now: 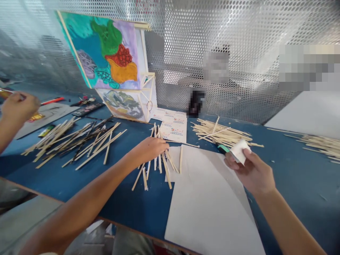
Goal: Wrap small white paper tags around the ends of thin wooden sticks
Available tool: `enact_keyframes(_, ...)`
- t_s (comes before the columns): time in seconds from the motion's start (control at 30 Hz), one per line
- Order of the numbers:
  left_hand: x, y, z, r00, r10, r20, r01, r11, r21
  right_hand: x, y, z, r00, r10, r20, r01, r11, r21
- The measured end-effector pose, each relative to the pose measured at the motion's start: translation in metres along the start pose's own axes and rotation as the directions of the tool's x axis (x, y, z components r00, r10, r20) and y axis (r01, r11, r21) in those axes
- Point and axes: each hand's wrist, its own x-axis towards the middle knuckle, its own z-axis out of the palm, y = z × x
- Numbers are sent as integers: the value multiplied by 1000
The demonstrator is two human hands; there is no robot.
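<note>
My left hand [154, 147] is over a small heap of thin wooden sticks [160, 164] near the middle of the blue table. Its fingers are bent and pressed together at the sticks; the fingertips are partly hidden. Raised at the right, my right hand [251, 168] is closed on a folded piece of white-backed paper [240, 150], pinched between thumb and fingers. Just behind that paper lies a green-handled tool [222, 148], partly covered. A large white sheet [209, 202] spreads between my hands, with one stick [181, 160] on its far left corner.
More sticks lie in piles at the left [85, 141], back right [223, 131] and far right [324, 145]. A painted panel on a stick frame [111, 56] stands at the back, beside a sheet printed "coated abrasive" [175, 125]. Another person's hand [21, 106] is at the left.
</note>
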Motion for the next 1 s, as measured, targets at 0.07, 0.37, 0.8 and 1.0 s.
enact_keyframes(0.07,-1,1,1,1000,-9,15,9,1000,-11,0,2,0,1000,13,15,-13,1000,-12)
enact_keyframes(0.37,-2,19,0,967,-242,-78,231,964,-134,-3,0,11,999,27,29,-24,995,-98)
enact_keyframes(0.8,-4,55,-16,905,-402,-143,110,545,-831,-7,18,20,999,-26,46,32,990,-139)
enact_keyframes(1.0,-14,97,-1,959,-282,14,67,180,-981,-21,19,36,964,-205,-166,199,978,-56)
